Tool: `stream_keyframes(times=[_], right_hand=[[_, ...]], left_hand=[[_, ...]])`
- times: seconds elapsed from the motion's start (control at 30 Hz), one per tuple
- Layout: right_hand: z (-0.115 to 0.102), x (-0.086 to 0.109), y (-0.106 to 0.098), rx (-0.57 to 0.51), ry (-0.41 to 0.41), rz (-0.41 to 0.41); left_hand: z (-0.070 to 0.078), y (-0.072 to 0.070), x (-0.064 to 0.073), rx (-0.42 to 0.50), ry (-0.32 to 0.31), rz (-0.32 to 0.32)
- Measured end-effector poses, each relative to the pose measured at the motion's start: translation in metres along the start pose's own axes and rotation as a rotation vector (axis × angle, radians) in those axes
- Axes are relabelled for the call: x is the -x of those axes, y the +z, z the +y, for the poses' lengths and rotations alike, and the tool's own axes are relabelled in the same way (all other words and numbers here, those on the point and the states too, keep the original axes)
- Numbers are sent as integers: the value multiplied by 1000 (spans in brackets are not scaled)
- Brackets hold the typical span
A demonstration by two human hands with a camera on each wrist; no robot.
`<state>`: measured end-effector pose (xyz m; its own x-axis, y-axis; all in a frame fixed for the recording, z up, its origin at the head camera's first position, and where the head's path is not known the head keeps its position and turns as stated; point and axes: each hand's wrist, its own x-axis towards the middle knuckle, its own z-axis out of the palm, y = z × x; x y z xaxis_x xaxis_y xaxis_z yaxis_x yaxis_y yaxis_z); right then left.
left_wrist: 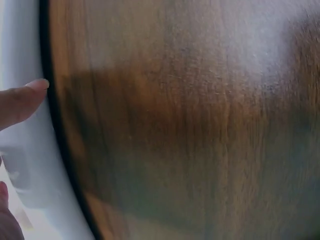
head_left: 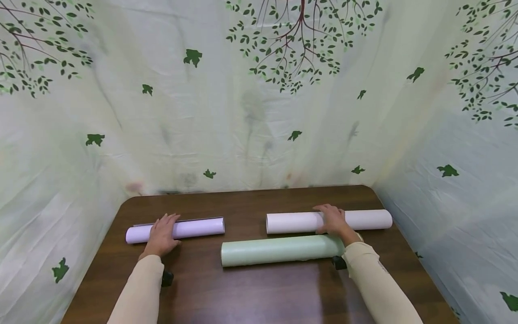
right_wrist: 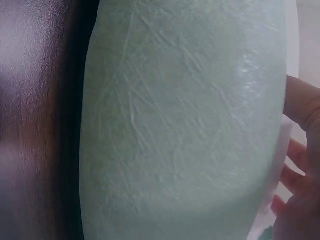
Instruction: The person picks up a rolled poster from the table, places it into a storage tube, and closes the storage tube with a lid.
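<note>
My left hand point(head_left: 162, 236) lies across a pale lavender roll point(head_left: 198, 228) at the back left of the table. Its thumb point(left_wrist: 22, 102) is at the roll's near side in the left wrist view, and the fingers reach over the far side. At the back right, my right hand point(head_left: 333, 220) grips a white roll point(head_left: 370, 219) near its middle, thumb on the near side, fingers over the top. A light green roll point(head_left: 279, 251) lies just in front of the white one. Its wrinkled surface fills most of the right wrist view, and the right wrist overlaps its right end.
The rolls lie on a dark brown wooden table point(head_left: 243, 292) with rounded back corners. Pale curtains point(head_left: 251, 112) printed with leaves and branches hang behind it and on both sides. A small black device point(head_left: 339, 262) sits under the right wrist, another point(head_left: 167, 278) by the left.
</note>
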<state>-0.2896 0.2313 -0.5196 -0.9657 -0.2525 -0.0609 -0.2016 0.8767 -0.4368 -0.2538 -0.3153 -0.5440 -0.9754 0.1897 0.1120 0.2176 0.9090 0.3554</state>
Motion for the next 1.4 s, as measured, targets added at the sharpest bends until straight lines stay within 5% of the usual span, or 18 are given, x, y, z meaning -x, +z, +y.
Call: stream_keyframes(times=[0.47, 1.07, 1.4], right_hand=[[0, -8, 17, 56, -11, 43], [4, -10, 17, 73, -47, 72], [9, -9, 22, 71, -55, 63]], left_hand=[[-7, 2, 8, -31, 66, 167], [-6, 4, -3, 80, -52, 154], [-5, 7, -1, 76, -44, 135]])
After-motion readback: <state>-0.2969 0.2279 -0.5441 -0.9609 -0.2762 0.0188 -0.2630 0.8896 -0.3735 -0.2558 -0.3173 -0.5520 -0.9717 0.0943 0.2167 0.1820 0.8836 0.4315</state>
